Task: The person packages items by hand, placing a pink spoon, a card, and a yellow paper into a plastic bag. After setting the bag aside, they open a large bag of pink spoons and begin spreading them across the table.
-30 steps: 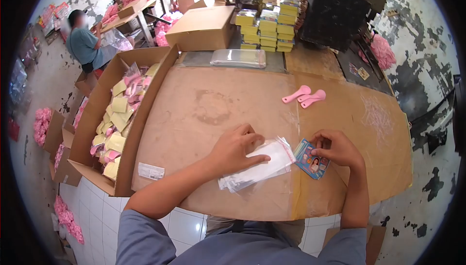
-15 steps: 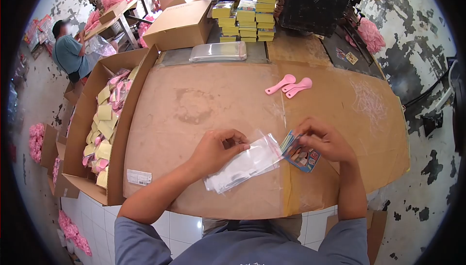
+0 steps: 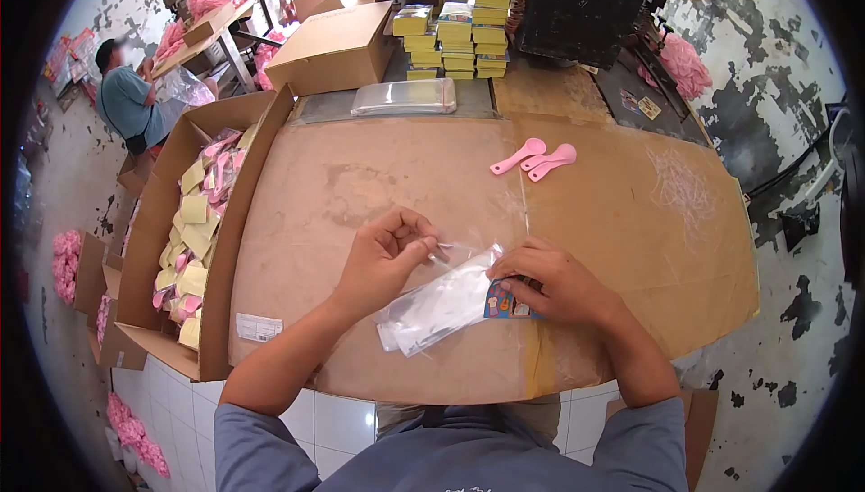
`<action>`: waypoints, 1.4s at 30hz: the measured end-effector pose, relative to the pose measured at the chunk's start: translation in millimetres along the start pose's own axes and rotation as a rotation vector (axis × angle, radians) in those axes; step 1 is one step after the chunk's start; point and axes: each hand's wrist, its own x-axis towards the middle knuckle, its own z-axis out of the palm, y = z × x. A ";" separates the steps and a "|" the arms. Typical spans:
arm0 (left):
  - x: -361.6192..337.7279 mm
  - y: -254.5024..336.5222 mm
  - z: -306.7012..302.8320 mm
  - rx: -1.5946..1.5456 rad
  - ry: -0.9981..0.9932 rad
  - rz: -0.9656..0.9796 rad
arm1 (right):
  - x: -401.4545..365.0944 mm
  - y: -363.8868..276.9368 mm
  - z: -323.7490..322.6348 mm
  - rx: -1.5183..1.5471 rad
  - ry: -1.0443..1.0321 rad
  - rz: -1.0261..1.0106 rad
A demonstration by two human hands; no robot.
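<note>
My left hand point(image 3: 393, 253) is closed, pinching the edge of a clear plastic bag between thumb and fingertips, lifted a little off the pile. Below it, a stack of clear plastic bags point(image 3: 437, 312) lies slanted on the cardboard-covered table. My right hand point(image 3: 563, 285) curls over blue printed cards point(image 3: 501, 301) at the right end of the bags. The thumb rests against the cards, and the hand hides most of them. Beyond both hands lie several pink scoops point(image 3: 550, 163), handles toward me.
An open carton point(image 3: 243, 249) filled with pink scoops and yellow cards stands left. Stacks of yellow-edged cards point(image 3: 458, 37), a closed box point(image 3: 331, 46) and a pack of clear bags point(image 3: 404, 96) are at the back. A person point(image 3: 129, 95) sits far left.
My left hand has moved up and slightly left, drawing out a bag's edge. My right hand has shifted left and down, and the blue cards have come left against the bags.
</note>
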 end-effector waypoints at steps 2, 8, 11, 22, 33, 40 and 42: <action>0.0 8.9 -0.6 -0.092 -0.053 -0.046 | 0.1 -2.5 -2.6 -0.007 -0.002 0.023; -4.6 10.7 14.4 -0.078 -0.151 -0.178 | 1.4 -16.7 -2.8 0.228 0.310 0.254; -7.6 10.1 20.5 0.033 -0.188 -0.212 | 1.6 -8.9 3.9 0.334 0.503 0.240; -13.5 11.4 27.4 0.433 -0.330 -0.067 | 6.1 -15.4 4.5 0.064 0.284 -0.086; -14.4 8.9 27.5 0.306 -0.305 -0.019 | 3.6 -14.7 6.3 0.176 0.304 0.039; -14.7 13.8 28.7 0.198 -0.313 -0.133 | 5.7 -15.9 11.5 0.236 0.418 0.046; -14.9 11.5 28.2 0.216 -0.309 -0.112 | 5.4 -16.5 10.5 0.226 0.361 0.048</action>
